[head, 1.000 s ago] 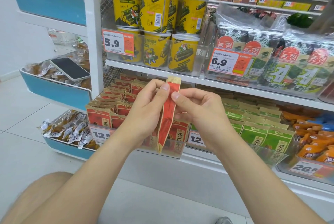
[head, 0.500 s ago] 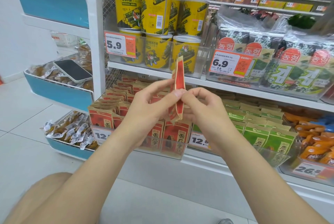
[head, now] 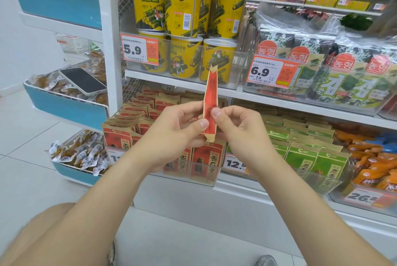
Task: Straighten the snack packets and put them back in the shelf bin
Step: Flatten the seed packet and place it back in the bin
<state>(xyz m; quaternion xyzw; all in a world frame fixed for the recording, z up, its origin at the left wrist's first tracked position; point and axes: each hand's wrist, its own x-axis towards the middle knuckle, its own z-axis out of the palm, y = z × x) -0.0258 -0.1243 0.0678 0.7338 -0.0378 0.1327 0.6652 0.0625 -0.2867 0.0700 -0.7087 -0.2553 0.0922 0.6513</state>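
A red and tan snack packet stands upright and edge-on in front of the shelf, its top near the yellow tubs. My left hand pinches its lower left side with thumb and fingers. From the right, my right hand pinches the same stretch of the packet. Below the hands sits the clear shelf bin holding several matching red packets in rows, some leaning.
Yellow seaweed tubs fill the shelf above. Green packets and orange snacks lie to the right. A phone rests on wrapped snacks in a blue side rack. White floor tiles lie at the left.
The packet has risen and turned so more of it stands above my fingers. Both hands have slid down to pinch its lower part.
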